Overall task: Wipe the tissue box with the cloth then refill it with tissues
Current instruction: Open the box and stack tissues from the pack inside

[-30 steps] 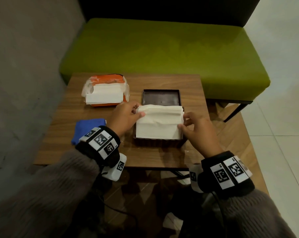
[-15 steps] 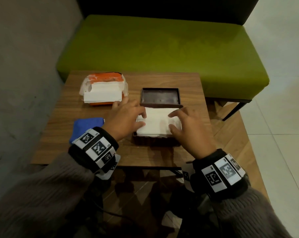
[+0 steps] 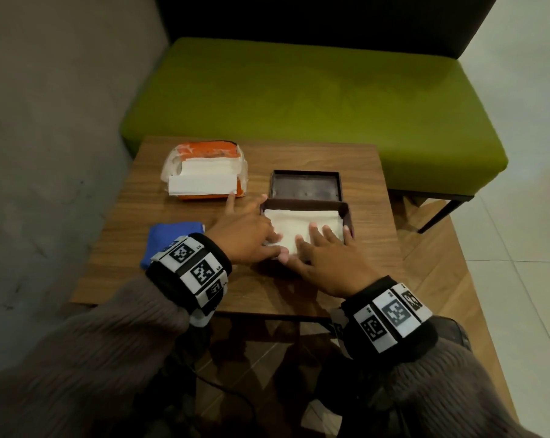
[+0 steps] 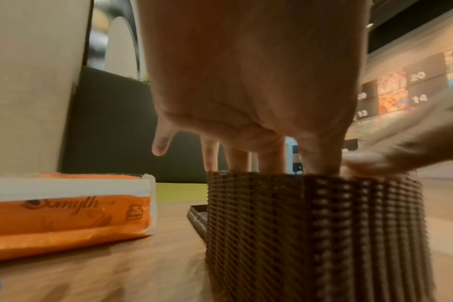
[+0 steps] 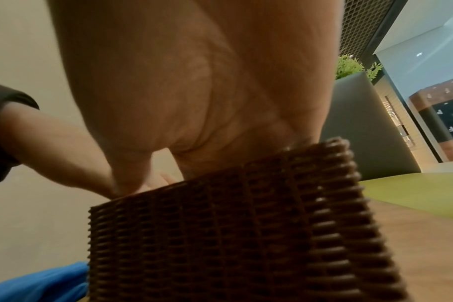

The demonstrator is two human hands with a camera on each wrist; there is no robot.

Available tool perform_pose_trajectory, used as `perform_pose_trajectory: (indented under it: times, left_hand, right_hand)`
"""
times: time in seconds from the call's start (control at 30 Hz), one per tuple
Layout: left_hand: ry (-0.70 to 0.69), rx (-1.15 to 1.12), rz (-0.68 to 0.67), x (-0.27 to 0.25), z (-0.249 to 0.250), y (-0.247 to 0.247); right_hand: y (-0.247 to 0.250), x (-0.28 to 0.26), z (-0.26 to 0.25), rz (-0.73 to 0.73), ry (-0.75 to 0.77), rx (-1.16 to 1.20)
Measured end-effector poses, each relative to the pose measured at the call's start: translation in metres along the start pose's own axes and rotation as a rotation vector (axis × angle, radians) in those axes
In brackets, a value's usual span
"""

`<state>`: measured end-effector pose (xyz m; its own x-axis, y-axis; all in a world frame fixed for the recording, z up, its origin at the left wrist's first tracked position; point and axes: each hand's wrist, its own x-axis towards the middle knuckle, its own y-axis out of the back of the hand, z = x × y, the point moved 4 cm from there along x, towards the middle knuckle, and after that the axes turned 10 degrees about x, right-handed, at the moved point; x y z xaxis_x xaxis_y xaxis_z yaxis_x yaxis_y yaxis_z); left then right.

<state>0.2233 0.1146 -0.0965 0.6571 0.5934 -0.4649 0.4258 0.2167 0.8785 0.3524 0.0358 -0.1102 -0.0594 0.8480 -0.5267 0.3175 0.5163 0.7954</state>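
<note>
A dark brown woven tissue box [image 3: 348,214] [image 4: 311,224] [image 5: 233,235] stands open on the wooden table [image 3: 371,248], with a white stack of tissues [image 3: 302,222] inside it. My left hand [image 3: 251,237] [image 4: 246,102] lies flat on the stack's left side, fingers straight and reaching down into the box. My right hand [image 3: 324,251] [image 5: 194,92] presses flat on the right side, fingers spread. The box's lid [image 3: 305,186] lies just behind it, inside up. A blue cloth [image 3: 169,238] [image 5: 39,284] sits left of my left wrist.
An orange tissue pack [image 3: 204,170] [image 4: 65,212], torn open with white tissues showing, lies at the table's back left. A green bench [image 3: 299,99] runs behind the table. A grey wall [image 3: 46,153] closes the left side; tiled floor [image 3: 526,216] lies to the right.
The tissue stack, held up by its edges a second ago, has gone down into the box. Both hands let go of its edges and now press flat on top.
</note>
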Motion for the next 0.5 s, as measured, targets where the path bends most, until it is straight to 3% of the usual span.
perform_pose_trajectory:
  times: [0.07, 0.13, 0.2, 0.23, 0.3, 0.4, 0.5]
  left_hand:
    - [-0.022, -0.327, 0.050, -0.003, -0.015, 0.009]
    - [0.065, -0.689, 0.300, -0.005, -0.049, 0.024]
    - [0.253, -0.724, 0.585, -0.008, -0.093, 0.037]
    - [0.339, -0.632, 0.624, -0.008, -0.115, 0.037]
    - [0.420, -0.408, 0.436, 0.004, -0.147, 0.025]
    - [0.306, -0.252, 0.043, 0.025, -0.168, -0.005]
    - [0.251, -0.072, -0.043, 0.033, -0.170, -0.021]
  right_hand:
    - [-0.002, -0.003, 0.003, -0.034, 0.020, 0.027]
    - [-0.004, -0.002, 0.006, -0.028, 0.058, 0.019]
    - [-0.006, 0.001, 0.007, -0.012, 0.073, 0.020]
    - [-0.007, 0.002, 0.007, -0.009, 0.072, 0.029]
    - [-0.010, 0.004, 0.006, 0.003, 0.073, 0.034]
    - [-0.012, 0.005, 0.007, 0.019, 0.060, 0.017]
    - [-0.011, 0.004, 0.006, 0.031, 0.047, 0.011]
